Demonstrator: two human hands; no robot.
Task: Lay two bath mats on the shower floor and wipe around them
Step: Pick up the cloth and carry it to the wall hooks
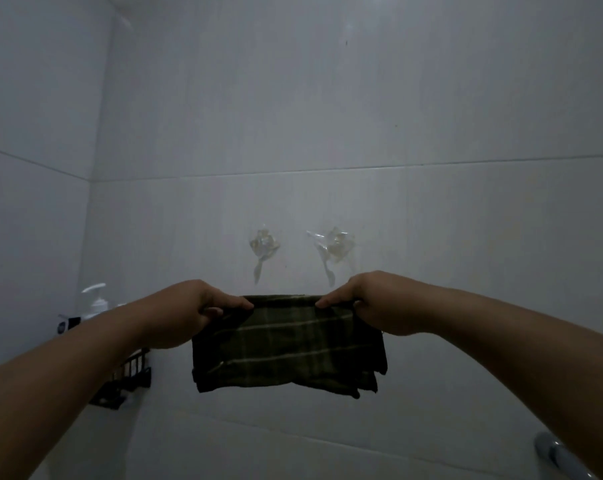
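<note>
Count on inspection: one dark green checked cloth (286, 344), folded. Two hands: left hand (192, 310) and right hand (372, 301). Two clear adhesive wall hooks, the left hook (263, 245) and the right hook (334, 245) (both yellowed behind the plastic). One white pump bottle (96, 301). One dark labelled container (68, 324) beside it. One black wire rack (130, 375). One chrome fitting (552, 453), partly out of view.

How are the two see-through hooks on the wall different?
The left hook hangs straight down; the right hook tilts, with one edge of its pad sticking out to the left. The left hook sits above the left hand, the right hook above the right hand. Both are clear, yellowed and carry nothing.
</note>
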